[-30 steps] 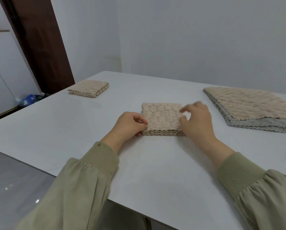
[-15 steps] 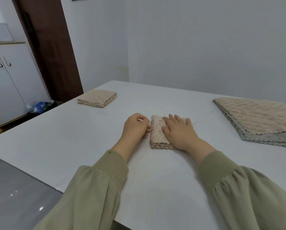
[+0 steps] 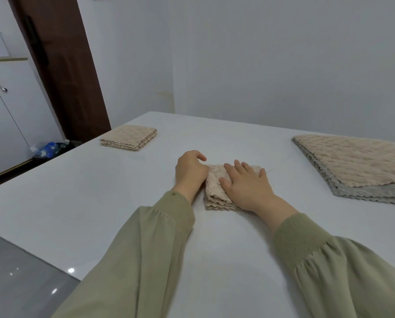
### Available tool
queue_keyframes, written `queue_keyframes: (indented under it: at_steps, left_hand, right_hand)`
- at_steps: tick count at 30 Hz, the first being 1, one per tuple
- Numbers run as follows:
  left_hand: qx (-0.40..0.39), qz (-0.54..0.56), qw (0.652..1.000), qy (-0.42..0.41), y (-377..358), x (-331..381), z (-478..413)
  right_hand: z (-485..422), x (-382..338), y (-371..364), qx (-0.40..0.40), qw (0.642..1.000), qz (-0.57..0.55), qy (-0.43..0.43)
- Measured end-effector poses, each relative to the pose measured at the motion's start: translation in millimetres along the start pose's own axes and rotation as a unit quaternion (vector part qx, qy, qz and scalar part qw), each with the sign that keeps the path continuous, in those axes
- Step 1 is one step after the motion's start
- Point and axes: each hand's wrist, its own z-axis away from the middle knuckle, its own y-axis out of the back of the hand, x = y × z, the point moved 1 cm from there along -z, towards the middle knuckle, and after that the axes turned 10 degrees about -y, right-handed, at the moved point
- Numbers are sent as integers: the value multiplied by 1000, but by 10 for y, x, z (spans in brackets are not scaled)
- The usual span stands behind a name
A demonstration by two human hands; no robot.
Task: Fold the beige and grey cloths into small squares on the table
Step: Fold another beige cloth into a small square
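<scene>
Finished beige square (image 3: 128,137) is lying near the surface's (image 3: 95,203) far-left corner. Mid-surface, left hand (image 3: 190,172) is curling against the folded beige cloth's (image 3: 214,193) left edge, grip unclear. Right hand (image 3: 245,185) is pressing flat on top. Long axis is running near-to-far. Unfolded stack (image 3: 352,161) is lying at the right edge.

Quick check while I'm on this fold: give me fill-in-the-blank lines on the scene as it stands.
1. The right hand lies ____ on the small cloth.
2. The left hand sits at that cloth's ____ edge.
3. The finished square at the far left is ____ in colour.
4. In the unfolded stack, the bottom layers are ____.

Missing words: flat; left; beige; grey.
</scene>
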Motion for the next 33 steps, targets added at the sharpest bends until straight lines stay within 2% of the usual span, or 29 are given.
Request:
queue_keyframes:
  at_steps: [4,7,10,12,14,16,19,23,27,29,33]
  left_hand:
    - [16,0,997,-69,33,8,113]
    - [30,-17,983,-181,108,110,210]
    - [-48,-78,961,-263,66,209,306]
    - [-148,-161,938,-269,-25,199,350]
    - [-247,-237,909,-239,-73,162,371]
    - [-291,-270,891,-220,-80,121,368]
    - [-309,-279,884,-212,-66,89,364]
    - [-298,-263,894,-205,-47,68,391]
    - [-204,-181,932,-239,14,40,508]
    - [-171,-153,935,-271,86,46,576]
    - [-131,-128,928,-323,240,74,726]
  right_hand:
    - [77,19,62,59,993,-101,13]
    - [118,48,136,128,978,-166,-3]
    - [103,71,140,151,978,-140,-22]
    - [77,94,102,109,989,-99,-24]
    - [56,130,55,36,997,-57,-20]
    - [44,175,33,-4,999,-40,-20]
    - [41,218,32,-19,999,-41,-31]
    - [62,258,38,-36,997,-52,-52]
    - [209,323,60,54,980,-187,-46]
    - [309,379,85,84,966,-240,-43]
    - [514,462,110,106,959,-261,-34]
